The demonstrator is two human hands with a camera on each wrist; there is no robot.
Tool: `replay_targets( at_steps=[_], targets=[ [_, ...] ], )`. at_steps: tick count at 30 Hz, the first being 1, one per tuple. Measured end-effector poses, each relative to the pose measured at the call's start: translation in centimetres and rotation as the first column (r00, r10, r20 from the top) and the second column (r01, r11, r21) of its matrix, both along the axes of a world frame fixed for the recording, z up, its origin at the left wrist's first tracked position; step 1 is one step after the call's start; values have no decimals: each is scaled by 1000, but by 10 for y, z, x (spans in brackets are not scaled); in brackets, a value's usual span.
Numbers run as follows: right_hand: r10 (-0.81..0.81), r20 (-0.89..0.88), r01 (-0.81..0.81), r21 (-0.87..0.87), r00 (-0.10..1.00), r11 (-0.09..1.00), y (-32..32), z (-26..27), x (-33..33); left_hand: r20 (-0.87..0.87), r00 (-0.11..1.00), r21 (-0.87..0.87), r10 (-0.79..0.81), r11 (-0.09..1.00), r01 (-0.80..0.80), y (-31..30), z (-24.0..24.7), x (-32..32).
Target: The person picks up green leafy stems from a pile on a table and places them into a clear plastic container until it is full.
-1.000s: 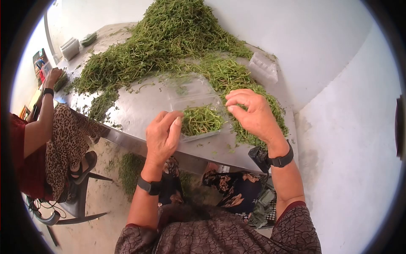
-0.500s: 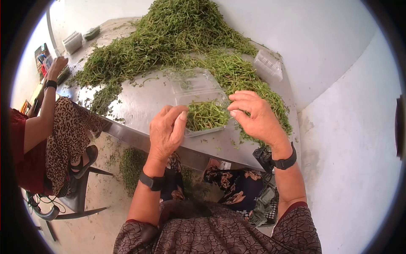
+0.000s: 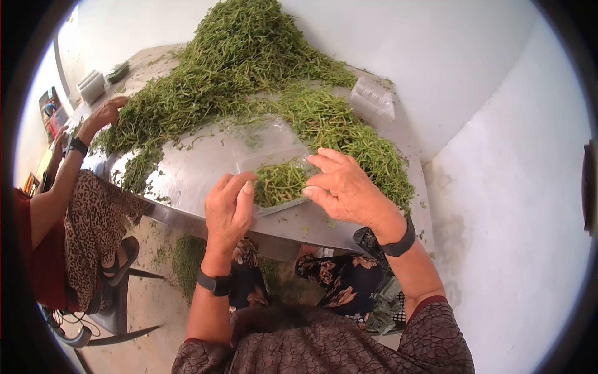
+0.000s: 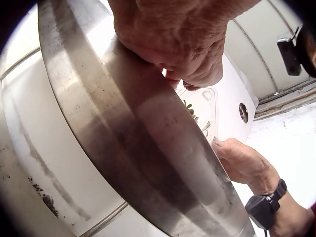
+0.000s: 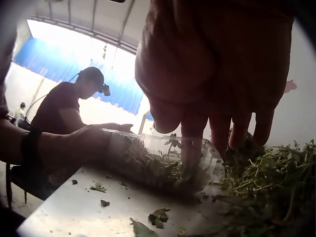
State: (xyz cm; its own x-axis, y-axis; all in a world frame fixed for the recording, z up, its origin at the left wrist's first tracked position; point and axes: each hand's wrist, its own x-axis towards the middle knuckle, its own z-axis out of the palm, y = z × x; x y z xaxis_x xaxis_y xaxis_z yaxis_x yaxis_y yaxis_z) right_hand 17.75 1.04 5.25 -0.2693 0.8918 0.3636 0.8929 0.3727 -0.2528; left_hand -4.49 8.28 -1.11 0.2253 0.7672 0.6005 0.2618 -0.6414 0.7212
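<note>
An open clear plastic clamshell container (image 3: pixel 279 207) lies near the table's front edge, its lid (image 3: pixel 268 138) folded back. Green leafy stems (image 3: pixel 277 182) fill its base. At the left side my left hand (image 3: pixel 227 212) pinches the rim between thumb and curled fingers. My right hand (image 3: pixel 352 190) is over the right side, fingers and thumb spread and fairly straight. In the right wrist view, fingers of the right hand (image 5: pixel 212 74) point down at the container (image 5: pixel 216 170), one overlapping the stems inside.
A large heap of green stems (image 3: pixel 243 59) covers the back of the metal table (image 3: pixel 199 149) and runs down the right. Stacked clear containers (image 3: pixel 374 100) stand at the back right, more (image 3: pixel 91 87) at the far left. Another person's hand (image 3: pixel 107 114) is at the heap's left end.
My right hand has moved left and in over the container's stems. The left hand stays at the rim. The other person's hand has reached to the heap. The head view has shifted slightly.
</note>
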Motion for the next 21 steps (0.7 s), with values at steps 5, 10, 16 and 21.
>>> replay_targets(
  at_steps=[5,10,16,21],
  targets=[
    [-85,-88,94,102,992,990,2,22,23,-6,1000,-11,-1,1000,1,0,0,0],
    [-381,-91,392,235,920,889,6,27,65,-24,1000,5,1,1000,-1,1,-1,-1],
    [-517,-25,515,135,856,846,10,13,93,-39,999,12,0,1000,1,1,-1,-2],
    [-489,16,476,204,872,855,21,-8,99,-31,1000,-12,3,1000,-3,0,-1,-1]
  ],
)
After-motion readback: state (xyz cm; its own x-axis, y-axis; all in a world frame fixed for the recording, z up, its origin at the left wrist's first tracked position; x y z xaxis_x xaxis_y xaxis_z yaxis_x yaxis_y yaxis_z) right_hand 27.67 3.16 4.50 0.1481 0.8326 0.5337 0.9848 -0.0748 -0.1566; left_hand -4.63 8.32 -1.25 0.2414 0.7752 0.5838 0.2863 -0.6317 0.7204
